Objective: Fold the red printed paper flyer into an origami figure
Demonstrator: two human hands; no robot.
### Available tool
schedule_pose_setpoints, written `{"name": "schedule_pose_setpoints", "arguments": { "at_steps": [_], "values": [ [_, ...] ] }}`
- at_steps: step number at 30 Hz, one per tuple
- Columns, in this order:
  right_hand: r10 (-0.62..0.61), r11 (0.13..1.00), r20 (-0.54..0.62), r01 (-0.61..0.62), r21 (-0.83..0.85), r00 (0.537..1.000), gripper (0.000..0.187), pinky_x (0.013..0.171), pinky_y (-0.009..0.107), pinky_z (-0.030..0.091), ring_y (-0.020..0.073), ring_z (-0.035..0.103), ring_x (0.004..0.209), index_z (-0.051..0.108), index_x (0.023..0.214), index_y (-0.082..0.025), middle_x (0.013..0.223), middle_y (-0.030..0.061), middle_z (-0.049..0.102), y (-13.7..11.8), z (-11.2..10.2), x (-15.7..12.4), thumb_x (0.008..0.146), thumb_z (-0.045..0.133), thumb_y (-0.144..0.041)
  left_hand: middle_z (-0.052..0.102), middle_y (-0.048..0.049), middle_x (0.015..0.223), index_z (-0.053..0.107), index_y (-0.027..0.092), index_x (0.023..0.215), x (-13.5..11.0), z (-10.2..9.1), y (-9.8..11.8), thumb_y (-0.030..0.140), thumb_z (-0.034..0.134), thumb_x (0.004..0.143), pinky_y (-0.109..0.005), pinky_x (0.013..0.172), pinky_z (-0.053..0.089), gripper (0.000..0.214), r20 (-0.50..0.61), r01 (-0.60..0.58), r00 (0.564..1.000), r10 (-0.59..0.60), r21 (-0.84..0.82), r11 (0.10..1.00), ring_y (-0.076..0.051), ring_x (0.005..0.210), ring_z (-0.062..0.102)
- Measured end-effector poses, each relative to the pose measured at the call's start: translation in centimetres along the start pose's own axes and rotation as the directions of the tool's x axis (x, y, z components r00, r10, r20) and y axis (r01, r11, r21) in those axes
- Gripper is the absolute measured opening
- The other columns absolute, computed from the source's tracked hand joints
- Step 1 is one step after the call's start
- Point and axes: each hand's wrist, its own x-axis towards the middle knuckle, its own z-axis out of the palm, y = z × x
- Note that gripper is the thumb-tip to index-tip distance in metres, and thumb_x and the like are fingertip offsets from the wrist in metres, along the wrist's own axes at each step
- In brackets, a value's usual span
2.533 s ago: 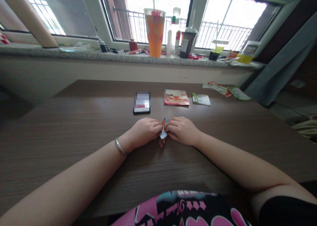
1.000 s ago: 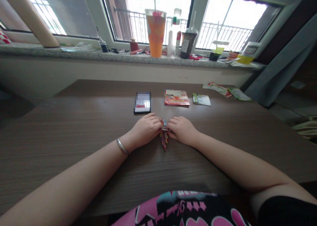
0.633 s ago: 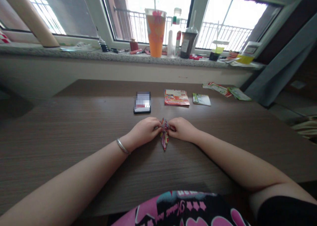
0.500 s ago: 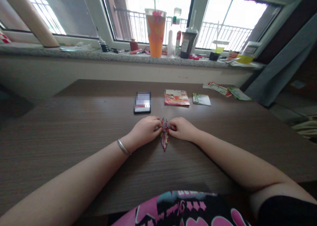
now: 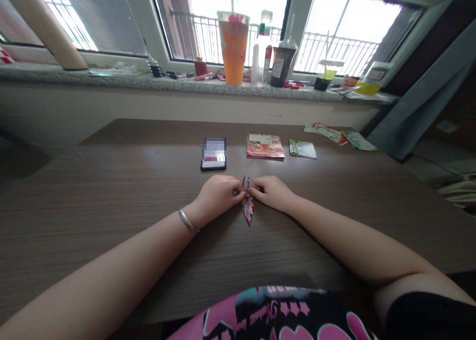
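A narrow piece of folded, colourfully printed paper (image 5: pixel 248 211) lies between my hands on the brown table (image 5: pixel 148 191), with a pointed end toward me. My left hand (image 5: pixel 220 192) pinches its left side, fingers curled. From the right, my right hand (image 5: pixel 273 191) grips it too, its thumb reaching across the middle of the paper. My fingers hide part of the folds. Just beyond my left hand lies a phone (image 5: pixel 213 154) with a lit screen.
Past my hands are a stack of red printed leaflets (image 5: pixel 265 146), a smaller stack of cards (image 5: pixel 302 149) and loose printed strips (image 5: pixel 329 134). On the windowsill (image 5: pixel 167 86) stand a tall orange drink cup (image 5: pixel 234 49), a dark cup (image 5: pixel 283 64) and bottles.
My right thumb has moved left onto the middle of the paper. The paper's near tip has shifted slightly right and away from me. My left hand stays nearly in place.
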Motion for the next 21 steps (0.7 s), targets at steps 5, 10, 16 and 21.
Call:
{"name": "schedule_pose_setpoints", "arguments": {
  "at_steps": [5,10,16,21],
  "values": [
    [0.066,0.997,-0.037,-0.068,-0.040,0.997,0.026,0.054,0.024,0.024,0.0116,0.049,0.058,0.057,0.067,-0.018,0.064,0.0000,0.061,-0.2,0.3,-0.1,0.085,0.058,-0.037,0.063,-0.0026,0.062,0.063,0.018,0.063,-0.2,0.1,0.0,0.033,0.060,0.084,-0.025,0.055,0.039,0.026,0.009,-0.075,0.997,0.074,0.138,0.988,-0.016,0.059,0.059],
    [0.113,0.993,-0.038,-0.114,-0.034,0.993,0.029,0.053,0.024,0.024,0.0114,0.049,0.057,0.057,0.065,-0.018,0.064,0.0000,0.061,0.1,0.4,-0.1,0.084,0.060,-0.040,0.067,-0.0021,0.069,0.066,0.019,0.075,-0.5,0.1,0.0,0.032,0.056,0.088,-0.024,0.057,0.041,0.021,0.018,-0.084,0.996,0.083,0.111,0.990,-0.016,0.065,0.063],
    [0.152,0.985,0.016,-0.150,-0.080,0.988,0.033,0.051,0.025,0.023,0.0125,0.050,0.057,0.062,0.069,-0.019,0.066,0.0010,0.064,0.5,0.3,0.2,0.086,0.056,-0.046,0.072,-0.0016,0.084,0.069,0.025,0.100,-0.6,0.3,-0.6,0.025,0.053,0.090,-0.024,0.064,0.046,0.019,0.048,-0.099,0.994,0.098,0.027,0.995,-0.017,0.076,0.067],
    [0.199,0.974,0.068,-0.190,-0.124,0.978,0.034,0.050,0.026,0.023,0.0139,0.053,0.059,0.063,0.071,-0.021,0.069,0.0015,0.066,0.1,0.0,0.3,0.087,0.054,-0.049,0.070,-0.0039,0.084,0.072,0.022,0.095,-0.5,0.7,-1.1,0.023,0.051,0.091,-0.023,0.069,0.049,0.021,0.047,-0.164,0.985,0.164,-0.008,0.987,-0.016,0.079,0.066]
  ]
}}
